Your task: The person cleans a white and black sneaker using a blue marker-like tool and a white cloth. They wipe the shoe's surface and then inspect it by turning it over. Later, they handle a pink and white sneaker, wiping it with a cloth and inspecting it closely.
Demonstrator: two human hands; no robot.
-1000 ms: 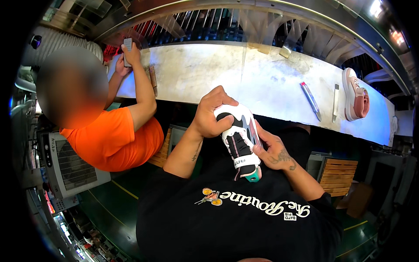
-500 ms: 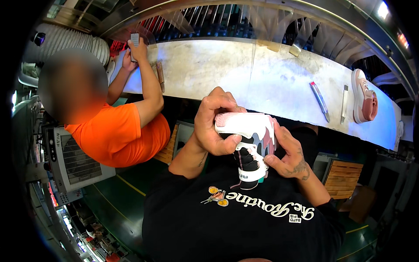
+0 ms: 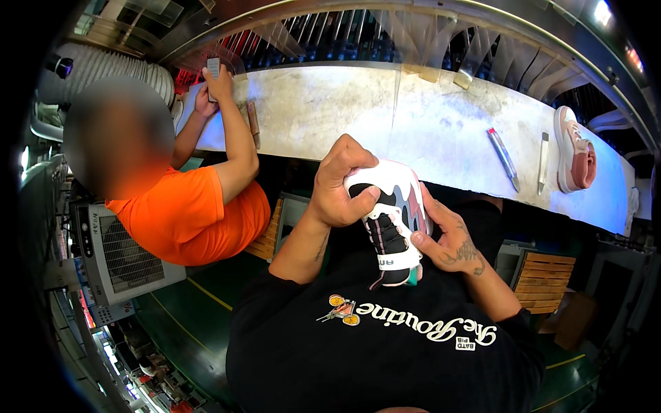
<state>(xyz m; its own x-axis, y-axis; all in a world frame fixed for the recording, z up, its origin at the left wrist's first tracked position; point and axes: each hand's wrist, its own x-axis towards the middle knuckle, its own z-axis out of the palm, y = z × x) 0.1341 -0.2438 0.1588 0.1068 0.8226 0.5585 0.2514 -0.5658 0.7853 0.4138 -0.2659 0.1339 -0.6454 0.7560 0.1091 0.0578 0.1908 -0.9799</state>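
Note:
Between my hands, in front of my chest, is a sneaker [image 3: 392, 227] with white, black, grey and mauve panels and black laces. Its white toe points away from me and its collar faces my shirt. My left hand [image 3: 342, 184] grips the toe end, thumb on top and fingers curled over the far side. My right hand [image 3: 451, 237] holds the right side of the shoe, thumb near the lacing and fingers along the sole edge. The underside of the sole is hidden from view.
Beyond the shoe runs a pale worktable [image 3: 330, 103]. On its right lie a pink-and-white sneaker [image 3: 575, 151], a blue-and-red pen-like tool [image 3: 503, 160] and a slim white tool [image 3: 544, 164]. To my left, a person in an orange shirt [image 3: 189, 217] holds a small grey object [image 3: 213, 67].
The sneaker has turned in my hands, so its upper and laces show more and the sole side at the toe shows less. Both hands still hold it.

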